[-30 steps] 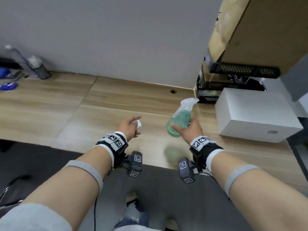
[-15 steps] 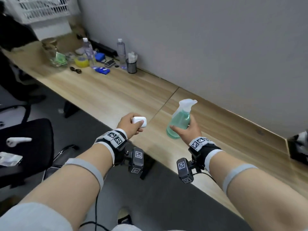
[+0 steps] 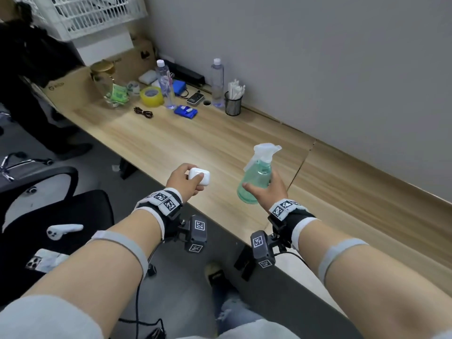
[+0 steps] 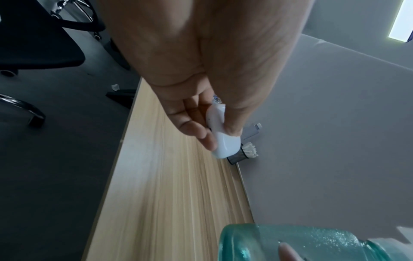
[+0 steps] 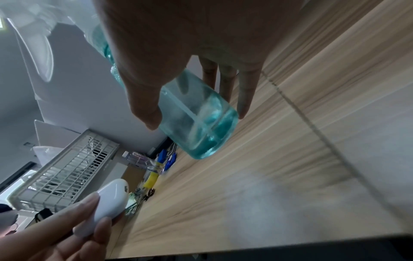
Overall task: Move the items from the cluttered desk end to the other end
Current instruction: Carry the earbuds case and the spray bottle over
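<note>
My left hand [image 3: 188,178] pinches a small white earbud case [image 3: 199,175] between thumb and fingers, held above the near edge of the long wooden desk [image 3: 171,143]. The case [image 4: 223,139] shows in the left wrist view and the same case [image 5: 107,199] in the right wrist view. My right hand [image 3: 265,189] grips a green translucent spray bottle [image 3: 256,182] with a white trigger head, held upright above the desk. Thumb and fingers wrap the bottle's [image 5: 201,120] lower body.
At the desk's far end stand two clear water bottles [image 3: 217,81], a mesh pen cup [image 3: 233,102], yellow tape [image 3: 151,96], a glass jar [image 3: 107,86], blue items [image 3: 186,111] and a cable [image 3: 143,112]. A white crate [image 3: 93,13] sits above. A black chair [image 3: 49,216] stands on the left.
The view has swung left from the boxes at the right end to the cluttered far end. Both hands keep their hold on the case and the spray bottle.
</note>
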### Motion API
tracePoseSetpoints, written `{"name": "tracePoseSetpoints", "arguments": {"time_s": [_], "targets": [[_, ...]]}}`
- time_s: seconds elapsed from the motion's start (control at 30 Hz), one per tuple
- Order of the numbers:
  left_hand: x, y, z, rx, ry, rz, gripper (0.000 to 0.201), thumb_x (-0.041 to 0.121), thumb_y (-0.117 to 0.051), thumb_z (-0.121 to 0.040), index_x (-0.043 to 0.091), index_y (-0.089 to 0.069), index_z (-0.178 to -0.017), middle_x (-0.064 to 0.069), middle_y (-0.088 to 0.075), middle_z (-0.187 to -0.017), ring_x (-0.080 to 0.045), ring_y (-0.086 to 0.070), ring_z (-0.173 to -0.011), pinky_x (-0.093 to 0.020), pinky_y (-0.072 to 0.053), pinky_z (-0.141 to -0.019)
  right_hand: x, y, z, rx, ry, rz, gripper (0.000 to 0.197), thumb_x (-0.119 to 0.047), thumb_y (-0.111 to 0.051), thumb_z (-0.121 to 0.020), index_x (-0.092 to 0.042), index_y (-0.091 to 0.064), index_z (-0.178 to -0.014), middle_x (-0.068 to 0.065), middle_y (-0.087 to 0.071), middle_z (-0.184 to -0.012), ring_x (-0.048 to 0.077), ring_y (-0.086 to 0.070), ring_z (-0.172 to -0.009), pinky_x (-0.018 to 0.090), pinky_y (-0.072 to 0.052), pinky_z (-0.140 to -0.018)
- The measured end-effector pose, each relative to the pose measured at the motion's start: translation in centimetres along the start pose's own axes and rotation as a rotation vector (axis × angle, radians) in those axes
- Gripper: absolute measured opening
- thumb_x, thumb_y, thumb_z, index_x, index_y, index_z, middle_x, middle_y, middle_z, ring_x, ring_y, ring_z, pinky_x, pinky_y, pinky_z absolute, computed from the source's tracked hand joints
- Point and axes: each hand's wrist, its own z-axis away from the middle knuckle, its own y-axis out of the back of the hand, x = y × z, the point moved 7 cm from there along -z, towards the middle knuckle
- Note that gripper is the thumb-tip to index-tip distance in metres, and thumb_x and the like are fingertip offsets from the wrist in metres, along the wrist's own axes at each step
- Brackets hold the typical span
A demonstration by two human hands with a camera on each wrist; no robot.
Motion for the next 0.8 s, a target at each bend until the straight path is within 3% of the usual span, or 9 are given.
{"name": "tracePoseSetpoints", "arguments": {"time_s": [0.2, 0.4, 0.5, 0.63, 0.8], "targets": [[0.0, 3.5, -10.3, -0.002, 0.030, -0.012, 0.014, 0.014, -0.052, -0.100, 0.019, -0.059, -0.111, -0.012, -0.064, -0.094, -0.022, -0.067, -0.064, -0.025, -0.048, -0.054, -1.6, -6.9, -9.4, -0.011, -0.018, 0.011, 0.073, -0.049, -0.081, -0.058, -0.026, -0.054, -0.122, -0.003, -0.065, -0.114, 0.020, -0.062, -0.106, 0.045, -0.053, -0.095], [-0.7, 8.8, -20.3, 0.054, 0.116, -0.064, 0.019, 0.016, -0.052, -0.099, 0.014, -0.051, -0.118, -0.015, -0.063, -0.106, -0.028, -0.069, -0.070, -0.028, -0.049, -0.057, -4.0, -14.3, -18.5, -0.046, -0.065, 0.016, 0.069, -0.037, -0.086, -0.064, -0.021, -0.055, -0.123, 0.001, -0.066, -0.116, 0.022, -0.062, -0.107, 0.037, -0.051, -0.092], [-1.5, 11.3, -24.2, 0.074, 0.172, -0.066, 0.018, 0.018, -0.056, -0.097, 0.011, -0.048, -0.112, -0.018, -0.064, -0.109, -0.031, -0.070, -0.074, -0.033, -0.051, -0.063, -5.6, -17.5, -21.7, -0.066, -0.078, 0.028, 0.068, -0.034, -0.086, -0.067, -0.021, -0.053, -0.125, 0.002, -0.065, -0.119, 0.023, -0.061, -0.109, 0.036, -0.049, -0.094], [-2.4, 13.4, -29.1, 0.036, 0.214, -0.060, 0.016, 0.015, -0.059, -0.096, 0.011, -0.050, -0.107, -0.025, -0.067, -0.104, -0.029, -0.068, -0.067, -0.031, -0.051, -0.060, -6.6, -21.6, -25.1, -0.103, -0.118, 0.041, 0.068, -0.031, -0.086, -0.068, -0.025, -0.051, -0.126, -0.003, -0.065, -0.114, 0.022, -0.063, -0.105, 0.033, -0.049, -0.093], [-4.0, 14.7, -36.0, -0.046, 0.269, -0.081, 0.016, 0.005, -0.058, -0.093, 0.010, -0.054, -0.108, -0.026, -0.066, -0.099, -0.032, -0.068, -0.067, -0.049, -0.059, -0.084, -7.0, -25.8, -28.7, -0.109, -0.197, 0.115, 0.072, -0.031, -0.084, -0.072, -0.026, -0.046, -0.133, -0.007, -0.060, -0.110, 0.017, -0.058, -0.098, 0.027, -0.046, -0.087]]}}
